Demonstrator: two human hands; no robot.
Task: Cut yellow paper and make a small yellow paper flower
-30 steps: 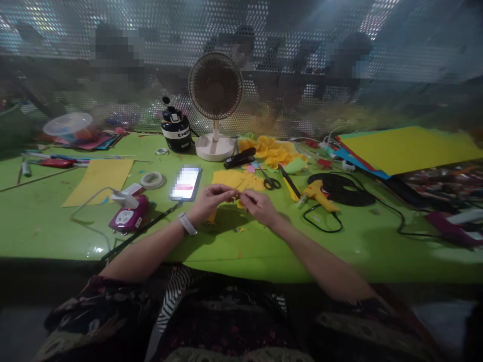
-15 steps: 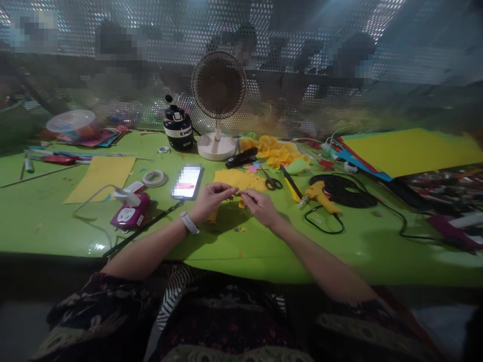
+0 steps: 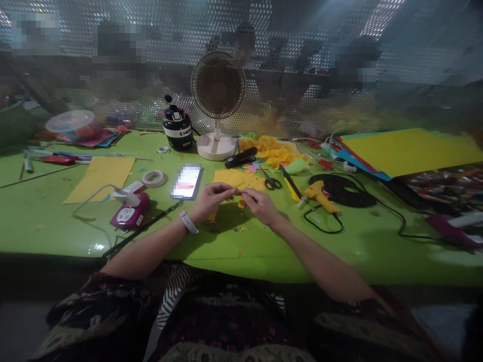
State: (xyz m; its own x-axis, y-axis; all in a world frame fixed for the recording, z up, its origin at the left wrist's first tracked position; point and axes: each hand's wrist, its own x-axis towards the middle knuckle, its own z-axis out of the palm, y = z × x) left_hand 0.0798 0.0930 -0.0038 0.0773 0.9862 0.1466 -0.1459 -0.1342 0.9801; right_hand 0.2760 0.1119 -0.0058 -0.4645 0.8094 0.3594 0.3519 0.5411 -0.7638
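Note:
My left hand (image 3: 212, 200) and my right hand (image 3: 259, 205) meet fingertip to fingertip above the table, both closed in a pinch. Whatever lies between the fingertips is too small to make out. Under and behind them is yellow crepe-like paper (image 3: 237, 178), with small yellow scraps (image 3: 240, 229) nearer me. Black-handled scissors (image 3: 272, 182) lie just beyond my right hand, beside a yellow box cutter (image 3: 290, 183). To the left of my left hand rests a phone (image 3: 186, 181) with its screen lit.
A yellow glue gun (image 3: 320, 195) with its cord lies at right, near a black disc-like piece (image 3: 354, 196). A fan (image 3: 218, 146), a bottle (image 3: 178, 131) and a stapler (image 3: 241, 158) stand or lie behind. Left are a tape roll (image 3: 153, 178) and purple power socket (image 3: 130, 213).
My fingertips have shifted very slightly and now press closer together. The things on the table stay where they were.

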